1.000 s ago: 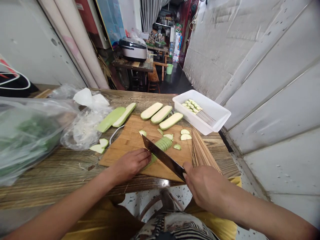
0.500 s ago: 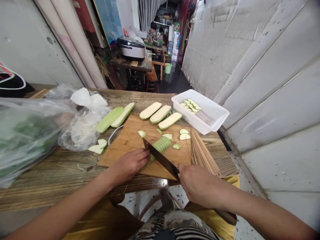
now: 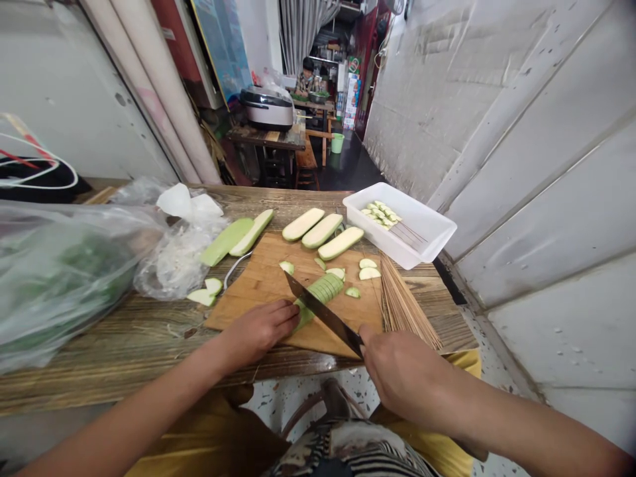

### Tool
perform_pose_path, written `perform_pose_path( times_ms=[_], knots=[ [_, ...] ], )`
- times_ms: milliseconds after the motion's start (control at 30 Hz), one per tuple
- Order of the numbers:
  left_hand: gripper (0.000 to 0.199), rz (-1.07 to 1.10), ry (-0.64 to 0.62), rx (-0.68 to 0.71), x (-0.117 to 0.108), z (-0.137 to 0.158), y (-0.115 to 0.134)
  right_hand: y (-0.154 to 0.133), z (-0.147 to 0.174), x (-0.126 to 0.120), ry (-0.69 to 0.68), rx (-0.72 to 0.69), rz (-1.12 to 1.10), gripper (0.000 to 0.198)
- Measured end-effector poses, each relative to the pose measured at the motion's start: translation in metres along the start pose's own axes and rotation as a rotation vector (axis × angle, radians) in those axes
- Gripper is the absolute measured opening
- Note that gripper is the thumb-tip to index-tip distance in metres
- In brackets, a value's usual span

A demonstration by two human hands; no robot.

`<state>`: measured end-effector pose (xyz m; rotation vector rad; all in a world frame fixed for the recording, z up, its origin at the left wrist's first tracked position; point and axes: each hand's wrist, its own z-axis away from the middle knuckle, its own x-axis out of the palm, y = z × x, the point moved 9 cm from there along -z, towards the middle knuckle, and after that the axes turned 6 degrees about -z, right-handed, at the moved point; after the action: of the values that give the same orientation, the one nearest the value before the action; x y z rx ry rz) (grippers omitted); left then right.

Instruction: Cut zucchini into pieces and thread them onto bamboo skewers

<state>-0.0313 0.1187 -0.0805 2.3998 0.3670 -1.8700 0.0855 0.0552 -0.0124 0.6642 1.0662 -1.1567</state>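
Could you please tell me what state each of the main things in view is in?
Green vegetable, partly sliced.
Left hand, touching the vegetable.
Knife, blade across the vegetable.
Right hand, closed on the knife.
Three vegetable halves, cut faces up.
White tub, open, holding skewered slices.
Wooden sticks, loose, fanned out.
Rice cooker, lid down.

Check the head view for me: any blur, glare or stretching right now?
Head view: plastic bag at left, soft and smeared; knife and cutting board, fairly crisp, no glare hiding them; same head view, right forearm looks stretched toward the corner.
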Motion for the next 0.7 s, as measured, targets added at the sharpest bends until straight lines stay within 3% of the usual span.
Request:
perform_pose_path(
  times_ms=[300,533,700],
  knots=[
    [0.038,0.025,-0.011,-0.005,0.003,-0.001,-0.001,0.0,0.0,0.002,0.022,-0.008,-0.017,0.016],
    [0.038,0.043,0.01,-0.012,0.003,0.0,-0.002,0.0,-0.008,0.012,-0.069,0.011,-0.063,0.026],
    [0.038,0.085,0.011,-0.029,0.003,0.005,-0.007,0.002,-0.014,0.017,-0.024,-0.006,-0.093,0.022]
  ],
)
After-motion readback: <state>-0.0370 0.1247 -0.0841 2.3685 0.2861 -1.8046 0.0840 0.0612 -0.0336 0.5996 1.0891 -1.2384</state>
